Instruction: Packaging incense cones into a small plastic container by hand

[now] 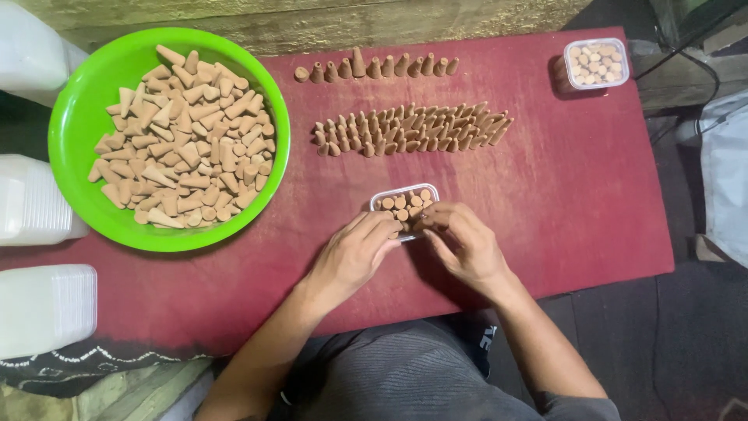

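**Red board, tan cones, two hands at a small box**

Dark red board (545, 195) across the lap, worn and mottled, laid on rough grey planks (312, 19) along the far edge. Dim floor (686, 343) to the right, with a dark cable (701, 62) trailing off past a pale bundle (728, 179).

Near the front middle of the board: a small clear box (403, 204), part filled with tan cones standing point down. Left hand (354, 253) curled against the box's near left corner, fingers bent, fingertips touching the rim. Right hand (463, 242) at the near right corner, fingers pinched together over the rim; possibly nipping one cone, though too small to tell for sure.

Beyond the box, well apart from it: a dense double row (413, 131) of cones lying side by side, and farther still a thin single row (375, 68) standing upright. At the far right corner, a second clear box (596, 64), packed full.

On the left, overhanging the board's edge: a bright green bowl (78, 125), heaped with loose cones (183, 136). Beside the bowl and off the board, white plastic jugs (31, 199) and a stack of white lids (43, 308). Grey trousers (389, 374) under the near edge.
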